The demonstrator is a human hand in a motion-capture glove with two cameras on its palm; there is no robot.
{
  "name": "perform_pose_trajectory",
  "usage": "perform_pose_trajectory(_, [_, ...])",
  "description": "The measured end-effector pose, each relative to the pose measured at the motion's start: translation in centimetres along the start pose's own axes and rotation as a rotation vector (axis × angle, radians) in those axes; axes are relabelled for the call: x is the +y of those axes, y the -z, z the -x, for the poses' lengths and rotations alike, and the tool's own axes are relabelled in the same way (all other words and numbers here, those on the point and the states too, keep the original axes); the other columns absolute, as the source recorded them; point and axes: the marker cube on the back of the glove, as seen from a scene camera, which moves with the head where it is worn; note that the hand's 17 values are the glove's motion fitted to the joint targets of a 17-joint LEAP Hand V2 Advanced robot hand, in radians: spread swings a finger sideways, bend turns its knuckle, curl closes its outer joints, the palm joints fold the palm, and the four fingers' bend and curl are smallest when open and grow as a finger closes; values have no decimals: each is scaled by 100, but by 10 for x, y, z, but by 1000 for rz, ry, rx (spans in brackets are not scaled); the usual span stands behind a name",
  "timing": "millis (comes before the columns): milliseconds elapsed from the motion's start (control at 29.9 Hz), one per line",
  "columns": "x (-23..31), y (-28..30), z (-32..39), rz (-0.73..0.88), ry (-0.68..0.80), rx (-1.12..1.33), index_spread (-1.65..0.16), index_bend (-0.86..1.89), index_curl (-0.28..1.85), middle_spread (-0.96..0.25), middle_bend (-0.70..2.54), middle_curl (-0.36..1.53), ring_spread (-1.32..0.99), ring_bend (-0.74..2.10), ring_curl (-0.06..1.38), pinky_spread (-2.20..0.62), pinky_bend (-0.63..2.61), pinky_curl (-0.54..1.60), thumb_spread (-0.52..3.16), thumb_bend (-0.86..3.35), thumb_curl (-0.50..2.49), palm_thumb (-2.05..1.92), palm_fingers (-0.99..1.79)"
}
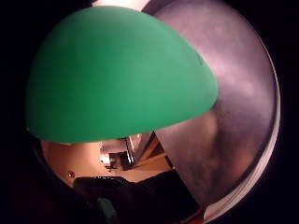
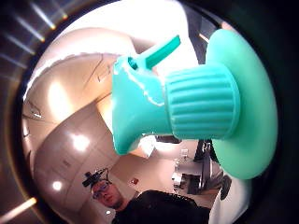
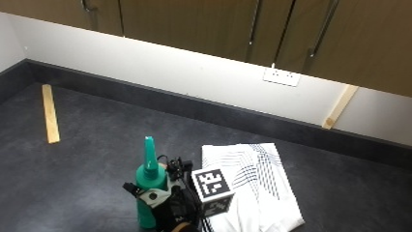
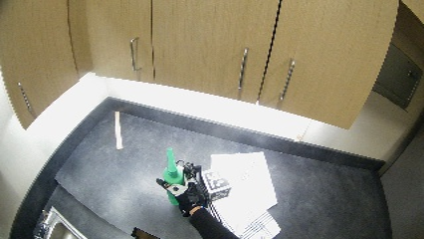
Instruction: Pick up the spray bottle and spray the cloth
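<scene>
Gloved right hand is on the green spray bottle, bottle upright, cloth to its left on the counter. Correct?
Not quite: only the side is wrong. In the outside view the gloved right hand grips the green spray bottle, which stands upright, but the white striped cloth lies to the bottle's right on the dark counter, not its left. The wide outside view shows the same.
</scene>
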Motion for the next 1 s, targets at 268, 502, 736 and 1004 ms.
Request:
perform_pose_trajectory(268, [15,-6,-18,-6,-17,42,-20,41,48,-5,34,53,-1,19,39,13,7,19,84,-2,64,110,51])
perform_pose_trajectory(502, [16,-13,-17,22,-34,68,-19,40,48,-4,35,51,-1,21,39,14,10,14,85,-2,63,111,52])
perform_pose_trajectory(736, [13,-14,-19,35,-38,90,-20,38,48,-4,36,50,0,23,39,14,10,9,85,-2,62,111,52])
perform_pose_trajectory(1004, [14,-17,-16,92,-28,149,-33,7,39,-6,20,44,3,21,41,16,35,17,84,-5,59,105,5])
